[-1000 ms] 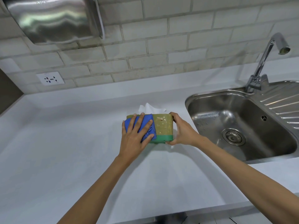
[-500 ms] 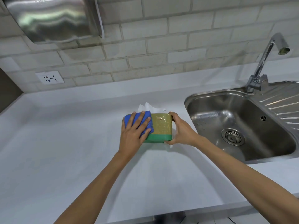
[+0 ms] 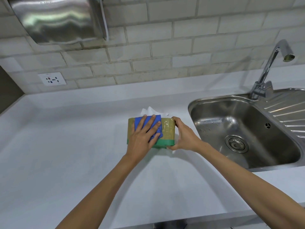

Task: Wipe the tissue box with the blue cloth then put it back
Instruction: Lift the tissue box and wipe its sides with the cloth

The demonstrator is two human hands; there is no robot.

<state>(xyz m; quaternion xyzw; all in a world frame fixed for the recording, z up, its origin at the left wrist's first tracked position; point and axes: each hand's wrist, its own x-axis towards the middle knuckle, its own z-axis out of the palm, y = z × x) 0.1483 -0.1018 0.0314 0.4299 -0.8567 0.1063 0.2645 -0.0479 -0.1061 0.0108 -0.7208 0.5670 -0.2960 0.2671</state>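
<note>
The tissue box (image 3: 167, 129) is olive with a green lower band and stands on the white counter (image 3: 66, 146), a white tissue (image 3: 153, 111) poking out behind its top. My left hand (image 3: 142, 139) lies flat on the box's near face, pressing the blue cloth (image 3: 157, 128) against it. The cloth covers the left half of that face. My right hand (image 3: 184, 136) grips the box's right end, thumb at the top corner and fingers under the bottom corner.
A steel sink (image 3: 244, 133) lies just right of the box, with a tap (image 3: 270, 66) behind it and a draining board (image 3: 288, 111). A steel dispenser (image 3: 57, 19) hangs on the tiled wall above a socket (image 3: 52, 78). The counter's front edge runs along the bottom.
My left hand and the blue cloth slid left along the box's face, then shifted back a little to the right and up. The right hand keeps its hold on the box.
</note>
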